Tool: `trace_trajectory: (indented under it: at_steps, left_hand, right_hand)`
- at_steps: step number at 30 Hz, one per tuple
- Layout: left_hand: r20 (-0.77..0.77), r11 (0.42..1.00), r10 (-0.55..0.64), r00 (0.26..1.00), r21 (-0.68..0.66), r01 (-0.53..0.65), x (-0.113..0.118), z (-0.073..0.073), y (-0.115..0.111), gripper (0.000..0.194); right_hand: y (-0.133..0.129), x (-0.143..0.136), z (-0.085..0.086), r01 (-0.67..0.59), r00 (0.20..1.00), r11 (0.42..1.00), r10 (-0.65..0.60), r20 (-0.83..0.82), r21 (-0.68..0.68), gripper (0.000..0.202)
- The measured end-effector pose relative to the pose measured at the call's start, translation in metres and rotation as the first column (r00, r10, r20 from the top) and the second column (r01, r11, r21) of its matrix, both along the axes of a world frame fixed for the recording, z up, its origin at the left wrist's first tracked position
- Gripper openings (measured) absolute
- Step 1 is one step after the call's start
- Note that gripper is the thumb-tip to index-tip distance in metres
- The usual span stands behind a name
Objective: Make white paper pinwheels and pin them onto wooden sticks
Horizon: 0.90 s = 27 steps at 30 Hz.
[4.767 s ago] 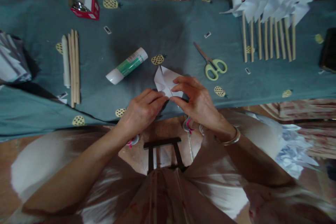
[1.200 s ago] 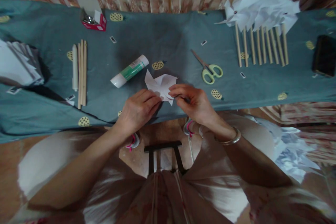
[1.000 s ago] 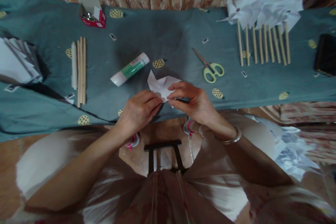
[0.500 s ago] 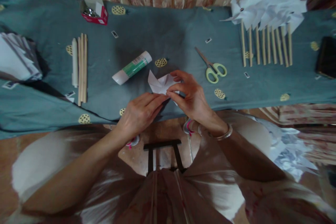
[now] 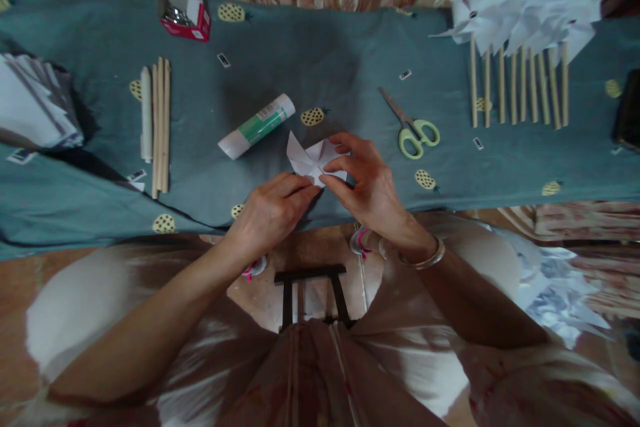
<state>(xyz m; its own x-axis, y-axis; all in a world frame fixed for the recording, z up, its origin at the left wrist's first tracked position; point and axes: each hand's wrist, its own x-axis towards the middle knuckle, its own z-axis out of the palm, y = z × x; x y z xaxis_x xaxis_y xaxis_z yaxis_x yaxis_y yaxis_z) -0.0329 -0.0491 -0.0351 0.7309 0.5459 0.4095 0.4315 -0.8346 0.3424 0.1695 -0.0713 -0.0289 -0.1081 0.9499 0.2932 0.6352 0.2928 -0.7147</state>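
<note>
We have both hands together over the near edge of the bench [image 5: 340, 47], on a folded white paper [image 5: 311, 159] whose points stand up at the far side. Our left hand [image 5: 273, 208] has its fingers drawn together, thumb and fingertips pinching the paper's lower left edge. Our right hand [image 5: 367, 183] is arched over the paper's right side: thumb and forefinger almost meet near its middle and another finger reaches the far right corner, though we cannot tell whether the tips are closed on a fold. A bracelet [image 5: 429, 259] circles our right wrist.

Just beyond the paper, to the left, a green and white glue stick [image 5: 260, 125] lies at a slant. To the right, near our right hand, lie scissors [image 5: 409, 123] with pale green handles, blades pointing away from us. Farther left we see three wooden sticks [image 5: 161, 127] beside a pale rod [image 5: 146, 113], a stack of paper [image 5: 30, 103], and an open red box [image 5: 186, 28] behind them. At the far right, white pinwheels [image 5: 530, 10] lie overlapping, their sticks side by side and pointing towards us.
</note>
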Motion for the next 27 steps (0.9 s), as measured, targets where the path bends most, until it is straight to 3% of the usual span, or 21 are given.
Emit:
trace_trajectory:
  at_steps: [6, 14, 27]
  left_hand:
    - [-0.007, 1.000, 0.009, 1.000, -0.016, -0.009, -0.0001, -0.0008, 0.0006, 0.021]
    - [-0.011, 0.998, -0.003, 1.000, -0.055, 0.003, 0.0010, -0.0002, 0.0013, 0.021]
    - [0.034, 0.999, -0.029, 0.999, -0.030, 0.030, 0.0019, -0.0001, 0.0032, 0.021]
  right_hand:
    - [-0.0033, 0.0014, 0.0020, -0.008, 0.999, 1.000, 0.008, 0.039, 0.009, 0.005]
    - [-0.0048, 0.0016, -0.0009, -0.023, 1.000, 0.996, 0.024, 0.007, -0.091, 0.011]
    - [-0.0073, 0.0007, -0.0006, -0.006, 0.999, 1.000, 0.007, 0.037, -0.025, 0.011]
